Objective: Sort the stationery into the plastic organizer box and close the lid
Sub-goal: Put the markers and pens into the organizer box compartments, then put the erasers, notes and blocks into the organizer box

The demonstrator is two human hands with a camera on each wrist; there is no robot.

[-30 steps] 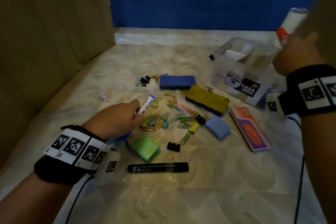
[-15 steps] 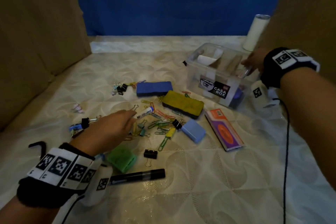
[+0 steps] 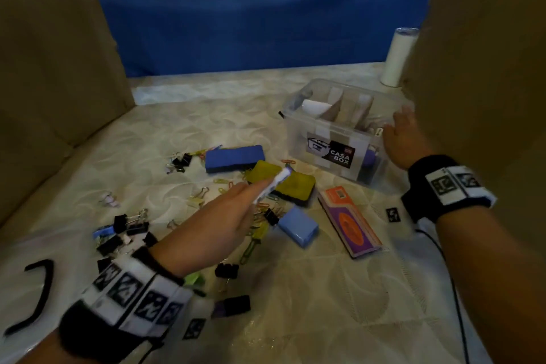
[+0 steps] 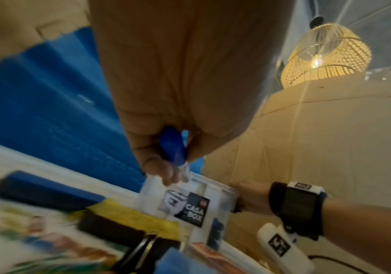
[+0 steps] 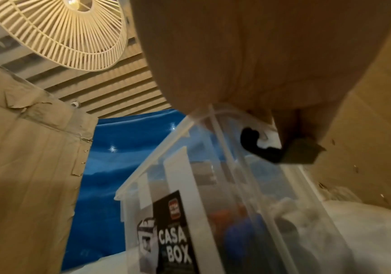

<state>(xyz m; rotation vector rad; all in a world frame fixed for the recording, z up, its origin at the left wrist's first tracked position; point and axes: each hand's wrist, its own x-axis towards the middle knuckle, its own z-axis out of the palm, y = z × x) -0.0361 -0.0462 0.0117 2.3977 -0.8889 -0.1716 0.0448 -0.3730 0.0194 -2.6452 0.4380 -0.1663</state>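
A clear plastic organizer box (image 3: 298,139) labelled CASA BOX stands open at the right, with dividers and some items inside; its label also shows in the left wrist view (image 4: 187,207) and the right wrist view (image 5: 173,239). My left hand (image 3: 251,195) pinches a white marker (image 3: 274,183) with a blue cap (image 4: 172,146), held in the air over the yellow eraser (image 3: 295,186) and pointing at the box. My right hand (image 3: 399,127) rests with spread fingers on the box's right rim (image 5: 225,113), beside a black latch (image 5: 258,146). No lid is in view.
Loose on the patterned cloth lie a blue eraser (image 3: 235,156), a light blue block (image 3: 298,229), an orange and purple packet (image 3: 350,226), binder clips (image 3: 130,224), paper clips (image 3: 251,248) and a black marker (image 3: 233,304). Cardboard walls (image 3: 59,68) stand at both sides. A white roll (image 3: 399,57) stands behind the box.
My left hand has lifted the marker off the pile and carried it toward the box. My right hand has let go of a red-capped white stick and now rests on the box rim.
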